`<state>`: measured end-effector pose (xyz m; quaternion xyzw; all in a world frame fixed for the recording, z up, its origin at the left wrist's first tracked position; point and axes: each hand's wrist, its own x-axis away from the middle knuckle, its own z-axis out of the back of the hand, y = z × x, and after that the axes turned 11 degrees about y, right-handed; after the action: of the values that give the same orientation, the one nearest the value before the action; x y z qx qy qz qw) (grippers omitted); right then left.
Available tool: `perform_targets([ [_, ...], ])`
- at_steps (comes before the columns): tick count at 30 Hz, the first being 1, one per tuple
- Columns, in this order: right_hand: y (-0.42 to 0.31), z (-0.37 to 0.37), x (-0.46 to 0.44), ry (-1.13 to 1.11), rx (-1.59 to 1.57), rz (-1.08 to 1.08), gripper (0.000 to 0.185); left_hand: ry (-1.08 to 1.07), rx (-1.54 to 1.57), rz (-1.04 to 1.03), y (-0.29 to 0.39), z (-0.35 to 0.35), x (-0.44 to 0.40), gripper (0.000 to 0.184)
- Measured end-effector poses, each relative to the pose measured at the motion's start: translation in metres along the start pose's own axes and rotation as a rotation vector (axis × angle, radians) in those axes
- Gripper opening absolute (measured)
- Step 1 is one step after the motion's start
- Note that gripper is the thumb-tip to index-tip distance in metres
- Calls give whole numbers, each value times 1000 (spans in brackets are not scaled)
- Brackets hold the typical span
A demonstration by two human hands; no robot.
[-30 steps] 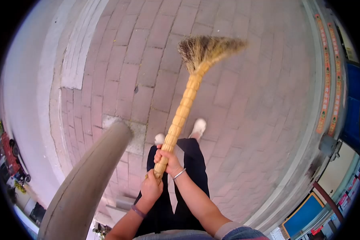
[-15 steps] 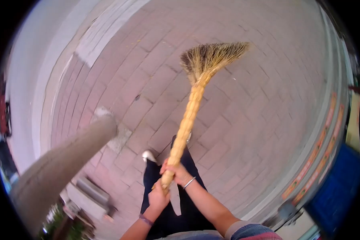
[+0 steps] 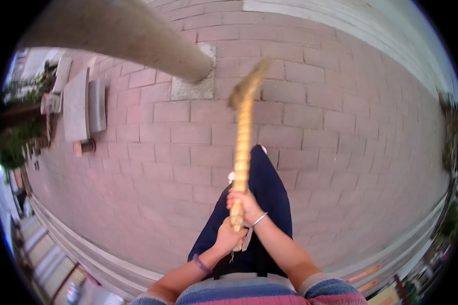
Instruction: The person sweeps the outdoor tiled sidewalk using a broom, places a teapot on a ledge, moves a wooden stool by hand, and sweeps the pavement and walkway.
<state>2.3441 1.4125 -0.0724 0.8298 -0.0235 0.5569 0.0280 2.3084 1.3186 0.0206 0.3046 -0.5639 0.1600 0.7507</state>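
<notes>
A straw broom [image 3: 244, 137] with a pale, ridged handle extends forward from my body, its bristle head blurred by motion above the paving. Near the handle's end, my left hand [image 3: 230, 234] is closed around it, with a purple band on the wrist. Just above, my right hand [image 3: 245, 205] wraps the same handle and wears a silver bangle. Whether the bristles touch the ground I cannot tell. Dark trousers [image 3: 269, 190] and parts of two light shoes show beneath the broom.
A thick round pillar [image 3: 152, 46] rises from a square stone base [image 3: 192, 91] ahead on the left. Beyond it stands a grey stone bench [image 3: 77, 108] beside plants. Reddish paving bricks [image 3: 188, 137] cover the ground, and a pale raised edge [image 3: 310, 23] runs along the far side.
My view has turned left, so the pillar and bench now appear higher in the picture. The bristle head looks narrower and blurred. Both hands keep their hold on the broom.
</notes>
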Motion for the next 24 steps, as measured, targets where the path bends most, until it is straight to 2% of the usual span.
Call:
perform_targets([
  [1, 16, 3, -11, -78, 77, -79, 22, 81, 74, 31, -9, 0, 5, 36],
  [3, 62, -27, -41, -117, 299, -220, 15, 218, 225, 56, -22, 30, 0, 34],
  [5, 93, -57, -85, -291, 465, -246, 16, 323, 417, -54, -12, 52, -26, 25],
  [6, 93, -76, -112, -364, 499, -272, 18, 299, 429, -119, -9, 64, -56, 15],
  [7, 90, -95, -140, -389, 570, -253, 19, 369, 461, -139, 23, 69, -69, 7],
  [10, 47, -126, -224, -497, 814, -307, 20, 385, 519, -181, 51, 73, -161, 13],
  [11, 25, -128, -216, -322, 570, -329, 20, 352, 458, -153, 65, 63, -174, 14],
  [12, 11, -106, -229, -307, 564, -241, 23, 268, 324, -113, 69, 50, -182, 16],
  [13, -6, -76, -219, -229, 517, -249, 23, 215, 193, -71, 69, 24, -178, 16],
  [14, -28, -45, -201, -157, 477, -238, 24, 169, 183, -196, 22, -10, -194, 19],
  [17, -77, 20, -113, 111, 425, -114, 18, 204, -247, -138, 36, -72, -114, 43],
  [18, -82, 24, -81, 225, 357, -76, 20, 64, -277, -140, 28, -77, -100, 43],
  [21, -65, 33, -46, 219, -2, 50, 31, -83, -312, -189, 47, -36, -65, 39],
  [23, -42, 37, -33, 117, -70, 58, 31, -106, -321, -243, 25, -17, -53, 41],
  [24, -32, 27, -24, 114, 4, 21, 31, -36, -286, -215, 12, -12, -41, 41],
])
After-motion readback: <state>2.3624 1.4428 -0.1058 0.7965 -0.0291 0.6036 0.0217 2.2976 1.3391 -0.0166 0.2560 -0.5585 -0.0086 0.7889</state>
